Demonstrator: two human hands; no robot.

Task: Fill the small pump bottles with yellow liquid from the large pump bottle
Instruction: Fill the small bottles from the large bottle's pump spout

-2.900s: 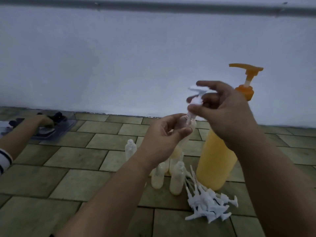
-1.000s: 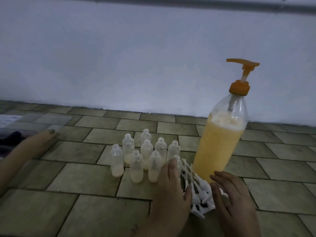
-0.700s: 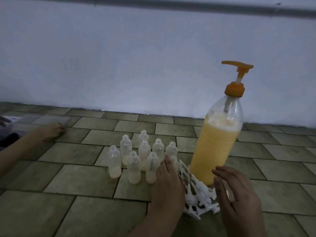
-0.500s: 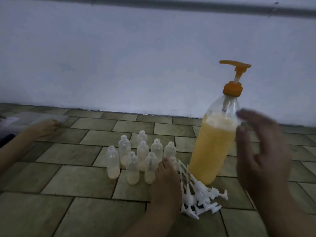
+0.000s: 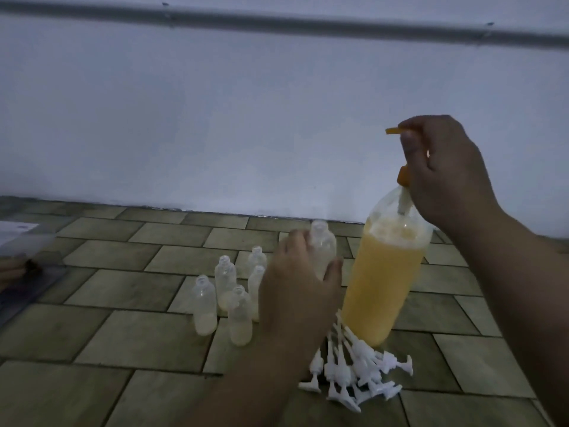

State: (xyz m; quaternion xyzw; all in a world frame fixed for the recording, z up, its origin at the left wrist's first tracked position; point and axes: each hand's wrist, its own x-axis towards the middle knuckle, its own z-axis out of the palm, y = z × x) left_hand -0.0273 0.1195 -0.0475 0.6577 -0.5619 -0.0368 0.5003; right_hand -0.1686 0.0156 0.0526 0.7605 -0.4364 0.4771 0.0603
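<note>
The large pump bottle (image 5: 385, 282) of yellow liquid stands on the tiled floor at centre right. My right hand (image 5: 443, 174) grips its orange pump head (image 5: 392, 131) from above, with only the nozzle tip and a bit of the collar showing. My left hand (image 5: 298, 288) holds one small clear bottle (image 5: 322, 248), open-necked, raised just left of the large bottle and below the nozzle. Several small open bottles (image 5: 224, 285) stand in a cluster to the left, some with a little pale liquid at the bottom.
A heap of white pump tops (image 5: 354, 371) lies on the floor in front of the large bottle. A white wall (image 5: 246, 118) rises close behind. At the far left edge are a clear tray (image 5: 27, 251) and part of another person's arm (image 5: 10, 271).
My right hand rose from beside the pump tops and took hold of the large bottle's pump head. My left hand lifted one small bottle out of the cluster toward the nozzle.
</note>
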